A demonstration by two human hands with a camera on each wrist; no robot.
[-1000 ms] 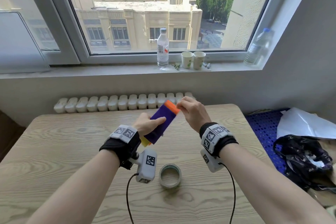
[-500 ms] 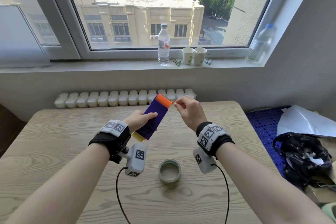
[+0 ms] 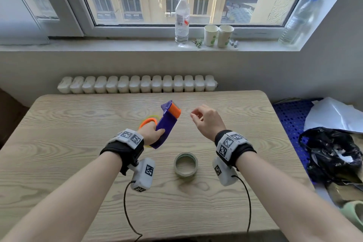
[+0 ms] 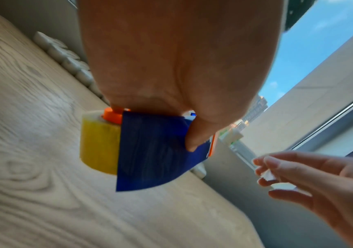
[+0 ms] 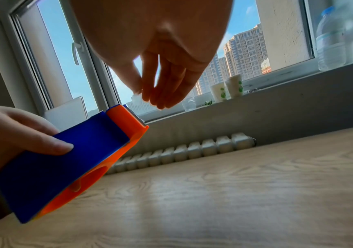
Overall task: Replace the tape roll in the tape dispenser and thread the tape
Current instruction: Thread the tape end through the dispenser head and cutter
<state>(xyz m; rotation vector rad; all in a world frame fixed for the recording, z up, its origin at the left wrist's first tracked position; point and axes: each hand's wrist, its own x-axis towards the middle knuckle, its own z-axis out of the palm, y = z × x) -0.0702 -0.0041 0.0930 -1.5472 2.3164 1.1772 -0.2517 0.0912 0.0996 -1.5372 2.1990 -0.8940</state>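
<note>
My left hand [image 3: 154, 133] grips a blue and orange tape dispenser [image 3: 167, 124] above the table, cutter end tilted up and away. The left wrist view shows a yellow tape roll [image 4: 100, 144] seated on the dispenser's orange hub [image 4: 112, 115], my thumb pressing the blue side plate [image 4: 154, 151]. My right hand [image 3: 204, 119] hovers to the right of the cutter, apart from it. Its thumb and forefinger pinch a small white scrap of tape [image 5: 136, 99]. The serrated cutter [image 5: 136, 115] sits just below those fingers. A nearly empty tape roll [image 3: 186, 164] lies flat between my wrists.
The wooden table [image 3: 78, 163] ends at a radiator [image 3: 137, 84] below the windowsill. A water bottle [image 3: 182, 19] and two paper cups [image 3: 218, 35] stand on the sill. A black bag [image 3: 332, 155] and white paper [image 3: 334, 116] lie off the table's right edge.
My right hand has pulled away to the right from the dispenser's cutter end. The left hand has lowered the dispenser a little toward the table.
</note>
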